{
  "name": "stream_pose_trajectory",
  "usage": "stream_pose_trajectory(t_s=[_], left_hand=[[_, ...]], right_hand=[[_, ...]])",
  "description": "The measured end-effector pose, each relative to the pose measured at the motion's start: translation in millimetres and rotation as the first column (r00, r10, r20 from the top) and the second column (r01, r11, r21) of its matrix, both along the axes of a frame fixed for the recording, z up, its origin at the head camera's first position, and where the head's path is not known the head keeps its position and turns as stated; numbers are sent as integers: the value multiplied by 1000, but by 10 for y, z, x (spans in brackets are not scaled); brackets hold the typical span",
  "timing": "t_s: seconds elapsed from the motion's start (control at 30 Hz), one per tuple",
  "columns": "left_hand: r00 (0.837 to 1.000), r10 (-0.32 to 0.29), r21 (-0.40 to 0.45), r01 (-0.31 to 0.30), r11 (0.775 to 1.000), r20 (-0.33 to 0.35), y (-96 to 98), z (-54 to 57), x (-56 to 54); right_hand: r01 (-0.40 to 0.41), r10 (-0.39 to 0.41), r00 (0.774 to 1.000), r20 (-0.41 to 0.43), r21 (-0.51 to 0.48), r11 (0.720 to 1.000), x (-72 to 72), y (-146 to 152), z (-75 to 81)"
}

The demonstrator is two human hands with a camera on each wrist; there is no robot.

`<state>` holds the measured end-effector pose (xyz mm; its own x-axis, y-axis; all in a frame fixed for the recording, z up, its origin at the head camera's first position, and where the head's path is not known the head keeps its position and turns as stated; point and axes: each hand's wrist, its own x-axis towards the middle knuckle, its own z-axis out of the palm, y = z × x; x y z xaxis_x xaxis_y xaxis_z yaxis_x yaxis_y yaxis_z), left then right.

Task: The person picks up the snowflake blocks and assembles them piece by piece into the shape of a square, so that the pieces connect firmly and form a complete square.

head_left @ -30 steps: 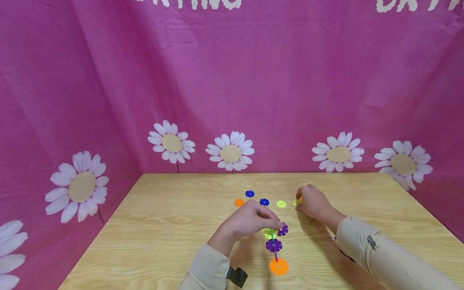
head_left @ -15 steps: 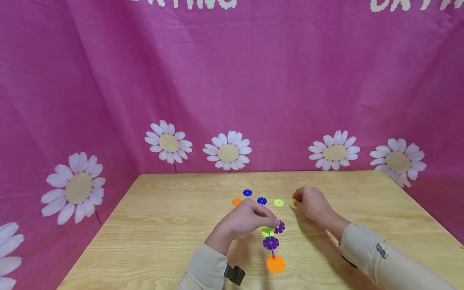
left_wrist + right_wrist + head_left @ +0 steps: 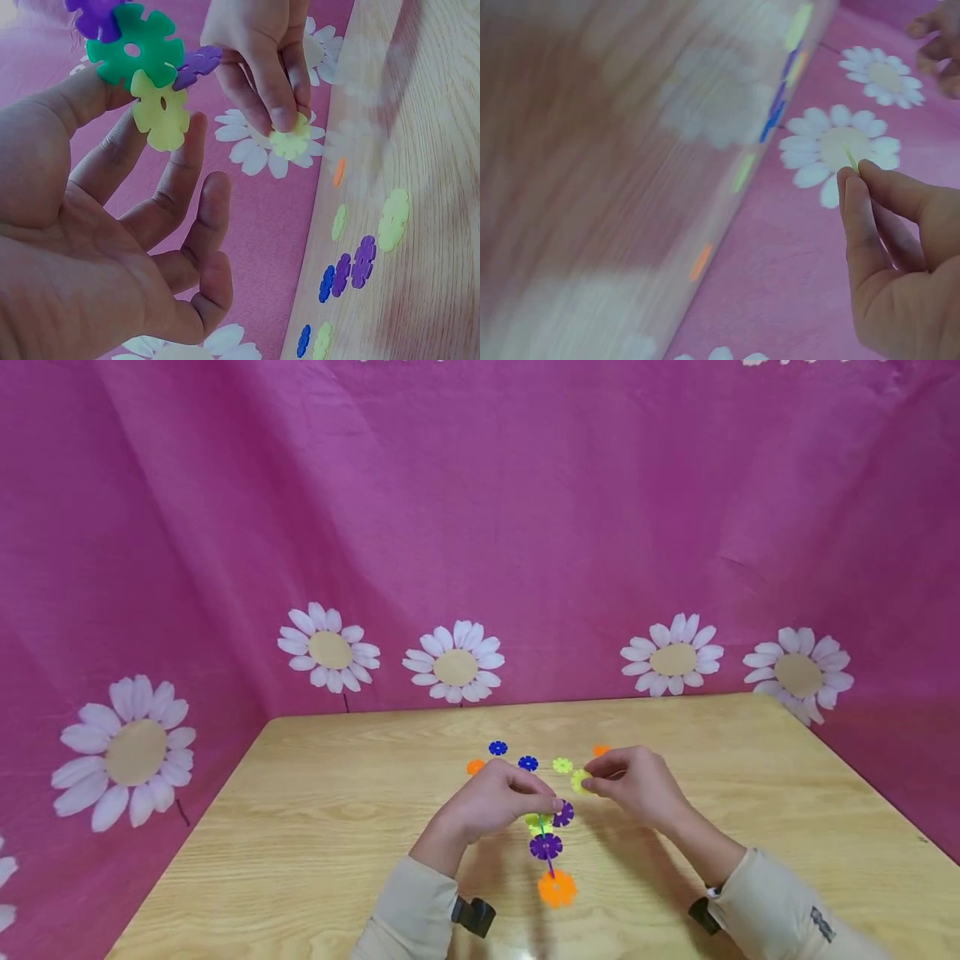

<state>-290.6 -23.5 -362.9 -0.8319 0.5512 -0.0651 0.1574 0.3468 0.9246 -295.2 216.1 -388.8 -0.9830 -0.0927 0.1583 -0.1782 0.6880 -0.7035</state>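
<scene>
My left hand (image 3: pixel 487 802) pinches a chain of joined flower-shaped plastic discs. In the left wrist view a green disc (image 3: pixel 159 60) is slotted to a yellow disc (image 3: pixel 166 120), with purple ones on either side. Lower in the head view, the chain runs through a purple disc (image 3: pixel 546 852) down to an orange disc (image 3: pixel 557 897). Between thumb and fingertips, my right hand (image 3: pixel 637 787) pinches a single yellow-green disc (image 3: pixel 580 782), seen edge-on in the right wrist view. This disc is raised off the table, apart from the chain and just to its right.
On the wooden table (image 3: pixel 337 843) lie loose discs behind my hands: blue discs (image 3: pixel 498 748), an orange disc (image 3: pixel 476 767), a yellow-green disc (image 3: pixel 562 766) and another orange disc (image 3: pixel 602 750). A pink flowered curtain (image 3: pixel 555 543) stands along the back edge.
My right hand has lifted the yellow-green disc and brought it left toward the chain, uncovering an orange disc behind. My left hand keeps its pinch. The head view has tilted down and turned slightly right.
</scene>
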Motion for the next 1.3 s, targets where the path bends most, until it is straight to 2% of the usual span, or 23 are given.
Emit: stream_pose_trajectory(t_s=[0.27, 0.47, 0.7, 0.83, 1.0, 1.1, 1.3], left_hand=[[1000, 9, -4, -9, 1000, -7, -6, 44, -21], [1000, 13, -14, -13, 1000, 2, 2, 38, -23], [1000, 29, -6, -29, 1000, 5, -26, 1, -33], [998, 57, -18, -57, 998, 0, -50, -16, -45], [999, 51, -9, -51, 999, 1, -58, -25, -35], [1000, 29, 6, -29, 1000, -11, -49, -34, -33], [999, 1, 17, 0, 1000, -44, -24, -40, -36]], right_hand=[[-39, 37, 999, -23, -76, 996, 215, -62, 161], [7, -6, 1000, 10, -104, 995, 403, -56, 246], [-23, 29, 999, 37, -156, 987, 490, -75, 300], [-57, 87, 991, 100, -268, 962, 503, -84, 320], [-88, 173, 971, 168, -419, 904, 498, -98, 311], [-88, 194, 963, 187, -464, 882, 495, -94, 299], [-71, 208, 952, 226, -497, 865, 485, -60, 296]])
